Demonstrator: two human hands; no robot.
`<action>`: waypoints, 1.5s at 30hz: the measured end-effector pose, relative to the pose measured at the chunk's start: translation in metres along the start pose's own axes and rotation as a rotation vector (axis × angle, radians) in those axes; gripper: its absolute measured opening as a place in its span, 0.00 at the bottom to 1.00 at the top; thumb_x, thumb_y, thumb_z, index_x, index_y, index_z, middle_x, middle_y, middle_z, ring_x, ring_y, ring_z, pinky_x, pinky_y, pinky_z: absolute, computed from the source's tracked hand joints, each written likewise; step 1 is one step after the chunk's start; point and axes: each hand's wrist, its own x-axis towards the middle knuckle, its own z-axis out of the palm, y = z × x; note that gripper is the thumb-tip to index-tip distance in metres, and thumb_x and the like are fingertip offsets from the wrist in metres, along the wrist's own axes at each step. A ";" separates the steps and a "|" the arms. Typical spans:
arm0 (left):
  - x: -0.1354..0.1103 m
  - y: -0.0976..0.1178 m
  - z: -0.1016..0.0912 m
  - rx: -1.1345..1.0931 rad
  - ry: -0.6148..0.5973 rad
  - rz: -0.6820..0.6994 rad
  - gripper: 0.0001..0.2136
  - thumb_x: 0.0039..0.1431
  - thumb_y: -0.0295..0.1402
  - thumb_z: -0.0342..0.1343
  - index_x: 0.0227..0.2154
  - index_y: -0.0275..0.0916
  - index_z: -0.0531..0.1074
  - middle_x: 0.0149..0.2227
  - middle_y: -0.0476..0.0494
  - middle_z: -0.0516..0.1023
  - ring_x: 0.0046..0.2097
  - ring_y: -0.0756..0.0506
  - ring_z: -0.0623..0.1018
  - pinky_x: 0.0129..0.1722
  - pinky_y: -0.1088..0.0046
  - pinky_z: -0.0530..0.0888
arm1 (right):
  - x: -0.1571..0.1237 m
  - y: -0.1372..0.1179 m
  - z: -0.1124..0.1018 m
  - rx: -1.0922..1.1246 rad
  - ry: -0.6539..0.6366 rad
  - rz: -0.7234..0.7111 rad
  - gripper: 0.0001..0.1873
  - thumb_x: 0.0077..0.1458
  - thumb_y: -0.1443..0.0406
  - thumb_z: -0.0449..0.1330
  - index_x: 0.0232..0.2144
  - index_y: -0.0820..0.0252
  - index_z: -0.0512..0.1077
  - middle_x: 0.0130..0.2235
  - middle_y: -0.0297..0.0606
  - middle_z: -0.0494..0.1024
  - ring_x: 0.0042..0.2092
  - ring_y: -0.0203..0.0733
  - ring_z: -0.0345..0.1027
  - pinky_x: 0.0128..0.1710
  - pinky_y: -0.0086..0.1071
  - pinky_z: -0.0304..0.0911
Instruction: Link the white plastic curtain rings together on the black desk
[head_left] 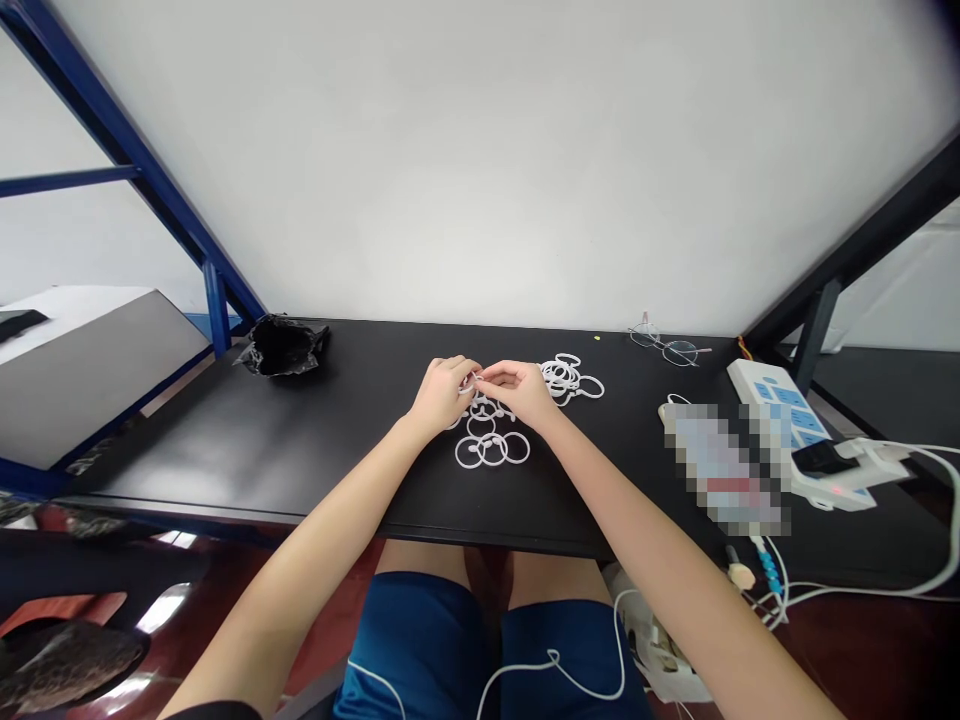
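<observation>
My left hand (445,392) and my right hand (517,390) meet at the middle of the black table, fingertips almost touching. Both are closed on a white ring, of which only a small part shows between the fingers. Under and in front of them lies a group of linked white rings (493,450), with small knobs on some. Just right of my right hand is a pile of loose white rings (561,378). The fingers of my left hand partly cover the upper rings.
A crumpled black plastic bag (283,346) stands open at the table's far left. On the right are eyeglasses (667,345), a blurred-out phone (724,465) and a white power strip (780,400) with cables. A white cable (555,665) crosses my lap. A wall rises behind the table (330,440).
</observation>
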 end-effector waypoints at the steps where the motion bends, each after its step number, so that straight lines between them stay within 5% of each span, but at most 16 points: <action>1: 0.000 0.000 -0.001 0.014 -0.004 -0.007 0.06 0.58 0.27 0.49 0.36 0.38 0.71 0.33 0.46 0.75 0.36 0.45 0.74 0.42 0.66 0.64 | -0.001 0.001 0.001 -0.030 0.005 -0.027 0.13 0.43 0.57 0.69 0.28 0.60 0.77 0.31 0.39 0.79 0.33 0.43 0.75 0.36 0.37 0.72; 14: 0.000 -0.004 0.002 0.129 0.033 -0.037 0.06 0.51 0.24 0.50 0.22 0.40 0.62 0.25 0.49 0.69 0.27 0.48 0.67 0.36 0.68 0.62 | -0.010 -0.002 0.015 -0.273 0.006 -0.313 0.07 0.53 0.60 0.62 0.26 0.55 0.77 0.32 0.38 0.75 0.34 0.41 0.71 0.35 0.37 0.71; 45: 0.000 -0.003 0.000 0.167 0.008 -0.098 0.06 0.48 0.23 0.50 0.20 0.39 0.64 0.23 0.48 0.70 0.26 0.48 0.67 0.31 0.72 0.62 | -0.010 0.005 0.019 -0.290 0.055 -0.399 0.05 0.54 0.65 0.61 0.28 0.57 0.76 0.31 0.36 0.75 0.30 0.38 0.70 0.30 0.33 0.70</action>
